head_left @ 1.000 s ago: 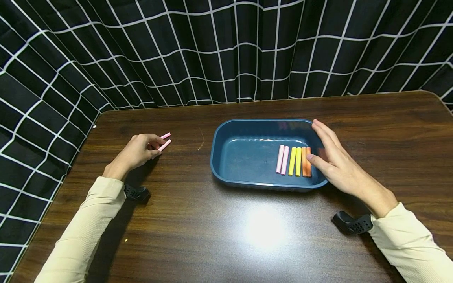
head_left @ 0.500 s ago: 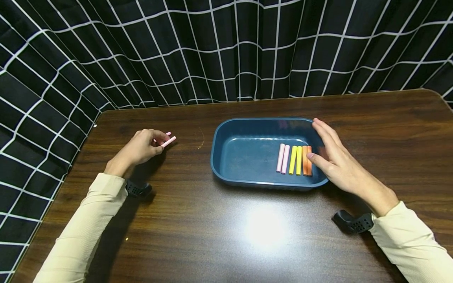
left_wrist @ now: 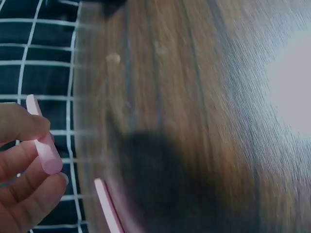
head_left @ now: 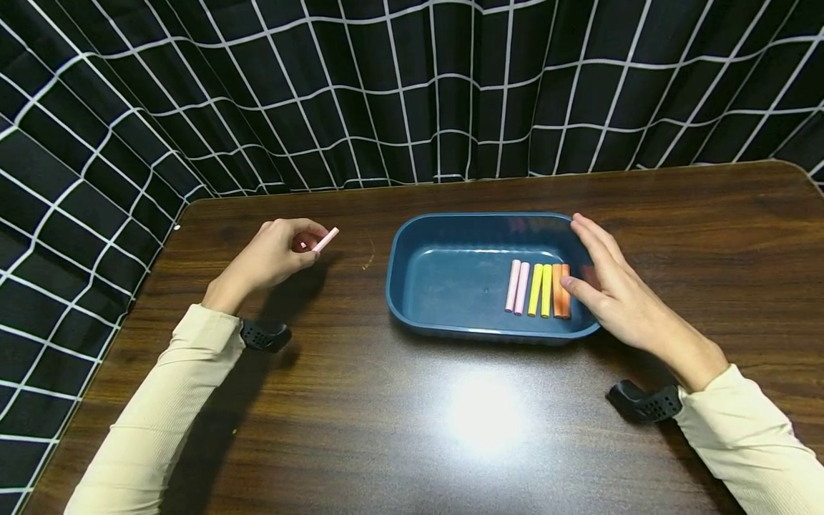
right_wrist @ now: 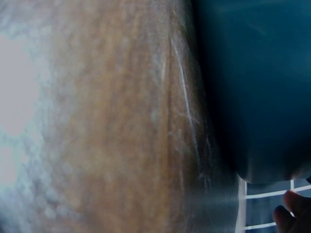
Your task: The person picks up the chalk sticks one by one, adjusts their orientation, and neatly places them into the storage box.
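My left hand point(head_left: 273, 250) pinches a pink chalk stick point(head_left: 325, 239) between thumb and fingers, above the table at the left. A second pink chalk stick point(left_wrist: 108, 206) shows below that hand in the left wrist view. To the right stands a blue plastic tub point(head_left: 444, 331). Inside it, side by side, lie two pink chalk sticks point(head_left: 513, 286), two yellow ones point(head_left: 536, 290) and two orange ones point(head_left: 557, 290). My right hand point(head_left: 621, 304) rests at the tub's right end, fingers extended along the rim and thumb reaching over it near the orange chalk.
The brown wooden table point(head_left: 360, 422) carries a bright glare in front of the tub. Behind it and at its left hangs a black curtain point(head_left: 360, 93) with a white grid. A black strap point(head_left: 264, 336) sits on each wrist.
My left hand has lifted the pink chalk and moved slightly right and toward the back of the table. The right hand and the tub's chalk stay as they were.
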A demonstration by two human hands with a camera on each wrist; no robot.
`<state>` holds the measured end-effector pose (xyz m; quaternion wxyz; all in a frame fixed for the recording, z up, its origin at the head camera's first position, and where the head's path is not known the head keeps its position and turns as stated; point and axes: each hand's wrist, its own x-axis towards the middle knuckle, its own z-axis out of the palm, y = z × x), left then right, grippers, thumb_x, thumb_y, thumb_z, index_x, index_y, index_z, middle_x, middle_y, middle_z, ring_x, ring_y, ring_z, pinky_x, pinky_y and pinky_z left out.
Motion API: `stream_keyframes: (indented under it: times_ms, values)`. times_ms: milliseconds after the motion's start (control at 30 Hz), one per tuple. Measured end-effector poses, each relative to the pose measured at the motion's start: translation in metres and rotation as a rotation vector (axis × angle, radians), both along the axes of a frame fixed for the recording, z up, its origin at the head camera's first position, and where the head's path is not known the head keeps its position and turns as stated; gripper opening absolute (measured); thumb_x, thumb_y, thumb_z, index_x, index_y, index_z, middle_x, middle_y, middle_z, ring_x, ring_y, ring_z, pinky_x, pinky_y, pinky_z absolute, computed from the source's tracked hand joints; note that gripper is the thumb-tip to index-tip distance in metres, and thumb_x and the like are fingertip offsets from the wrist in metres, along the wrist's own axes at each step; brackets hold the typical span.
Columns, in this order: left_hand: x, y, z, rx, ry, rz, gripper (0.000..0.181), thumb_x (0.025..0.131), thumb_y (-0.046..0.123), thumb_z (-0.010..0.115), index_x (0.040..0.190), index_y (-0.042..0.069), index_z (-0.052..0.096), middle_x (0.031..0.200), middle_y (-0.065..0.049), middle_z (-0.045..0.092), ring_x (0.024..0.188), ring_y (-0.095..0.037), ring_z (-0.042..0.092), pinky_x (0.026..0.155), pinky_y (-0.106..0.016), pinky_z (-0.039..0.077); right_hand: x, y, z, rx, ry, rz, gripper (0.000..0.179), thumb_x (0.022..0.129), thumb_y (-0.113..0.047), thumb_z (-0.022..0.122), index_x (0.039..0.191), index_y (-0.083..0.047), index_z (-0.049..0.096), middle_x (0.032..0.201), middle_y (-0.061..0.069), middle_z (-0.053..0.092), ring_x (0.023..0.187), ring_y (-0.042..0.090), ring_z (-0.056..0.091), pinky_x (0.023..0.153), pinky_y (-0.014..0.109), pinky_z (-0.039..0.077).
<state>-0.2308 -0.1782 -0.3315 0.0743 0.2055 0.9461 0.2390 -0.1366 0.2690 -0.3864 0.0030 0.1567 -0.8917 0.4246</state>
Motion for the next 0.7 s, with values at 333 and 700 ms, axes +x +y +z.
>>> stream_keyframes:
  times_ms: [333, 700]
  values:
    - [0.002, 0.024, 0.009, 0.083, -0.009, 0.004, 0.035, 0.089, 0.001, 0.063, 0.124, 0.0, 0.063, 0.091, -0.015, 0.069, 0.078, -0.02, 0.063, 0.065, -0.021, 0.046, 0.0, 0.001, -0.001, 0.004, -0.002, 0.004, 0.077, 0.096, -0.007, 0.057, 0.158, -0.003, 0.011, 0.165, 0.019, 0.005, 0.147, 0.045, 0.016, 0.105, 0.073, 0.028]
    - [0.006, 0.043, 0.018, 0.12, -0.015, -0.046, 0.031, 0.09, 0.001, 0.064, 0.121, 0.003, 0.066, 0.093, -0.013, 0.07, 0.081, -0.02, 0.064, 0.07, -0.027, 0.048, -0.001, 0.001, -0.001, 0.005, 0.014, 0.009, 0.077, 0.096, -0.007, 0.057, 0.158, -0.003, 0.012, 0.165, 0.019, 0.006, 0.147, 0.045, 0.016, 0.107, 0.073, 0.026]
